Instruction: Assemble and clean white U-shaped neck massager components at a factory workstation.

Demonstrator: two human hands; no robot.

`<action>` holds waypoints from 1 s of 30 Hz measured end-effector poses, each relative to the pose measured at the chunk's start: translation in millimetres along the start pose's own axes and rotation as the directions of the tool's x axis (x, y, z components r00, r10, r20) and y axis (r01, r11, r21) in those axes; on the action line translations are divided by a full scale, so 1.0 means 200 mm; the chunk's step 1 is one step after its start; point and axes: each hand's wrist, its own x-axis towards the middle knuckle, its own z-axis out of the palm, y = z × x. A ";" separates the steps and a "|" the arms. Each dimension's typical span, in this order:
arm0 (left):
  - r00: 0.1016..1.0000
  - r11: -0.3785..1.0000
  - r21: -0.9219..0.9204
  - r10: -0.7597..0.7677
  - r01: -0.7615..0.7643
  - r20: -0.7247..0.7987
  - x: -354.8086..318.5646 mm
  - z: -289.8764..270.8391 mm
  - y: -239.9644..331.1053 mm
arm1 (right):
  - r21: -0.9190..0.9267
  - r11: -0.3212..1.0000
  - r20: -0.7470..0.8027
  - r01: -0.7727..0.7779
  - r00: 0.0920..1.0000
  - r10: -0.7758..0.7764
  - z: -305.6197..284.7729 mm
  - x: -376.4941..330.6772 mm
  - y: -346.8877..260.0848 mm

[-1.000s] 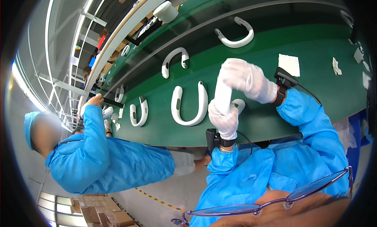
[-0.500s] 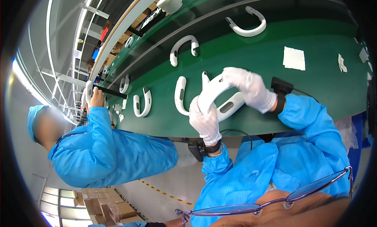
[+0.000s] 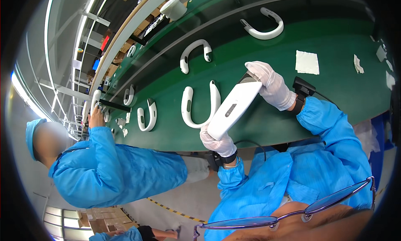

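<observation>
Between my gloved hands is a white neck fan [image 3: 236, 105], seen broad side on and slanting up to the right. My left hand [image 3: 218, 143] is closed round its lower end, its fingers partly behind the fan. At the upper end, beside a dark grey part, my right hand [image 3: 271, 86] grips it; some fingertips are hidden. Just left of the held fan, a second neck fan [image 3: 188, 111] lies U-shaped on the green table, partly overlapped by my left hand and the held fan.
More neck fans [image 3: 146, 116] lie along the green table [image 3: 267, 53]. A white cloth [image 3: 307, 63] and paper scraps [image 3: 358, 64] are at the right. A co-worker in blue [image 3: 112, 170] stands at the left, holding a white piece. A white tub [image 3: 173, 8] sits at the far side.
The held fan has been turned so that its broad face with a dark slot shows. My left hand has moved slightly down; the co-worker's raised hand has lowered a little.
</observation>
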 end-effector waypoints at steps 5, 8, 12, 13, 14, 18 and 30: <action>0.974 0.927 -0.299 -0.217 0.226 0.064 -0.04 0.08 -0.06 | 0.205 0.856 0.152 -0.474 0.880 0.451 -0.09 -0.03 -0.02; 0.883 0.795 -0.386 -0.409 0.468 0.230 0.05 0.14 0.13 | 0.432 0.735 0.187 -0.522 0.849 0.494 -0.08 0.04 0.01; 0.701 0.456 -0.533 -0.477 0.713 0.530 0.09 0.16 0.02 | 0.630 0.508 0.375 -0.588 0.802 0.464 -0.14 0.07 0.14; 0.639 0.357 -0.532 -0.490 0.767 0.593 0.10 0.19 0.01 | 0.656 0.434 0.394 -0.618 0.770 0.502 -0.17 0.05 0.17; 0.564 0.212 -0.537 -0.489 0.817 0.665 0.10 0.19 -0.01 | 0.682 0.353 0.416 -0.640 0.737 0.533 -0.20 0.03 0.19; 0.412 -0.162 -0.523 -0.443 0.837 0.796 0.11 0.21 -0.15 | 0.620 0.332 0.484 -0.711 0.680 0.551 -0.33 0.09 0.16; 0.360 -0.174 -0.469 -0.433 0.866 0.826 0.07 0.30 -0.05 | 0.473 0.799 0.544 -0.372 0.837 0.067 -0.01 -0.11 -0.11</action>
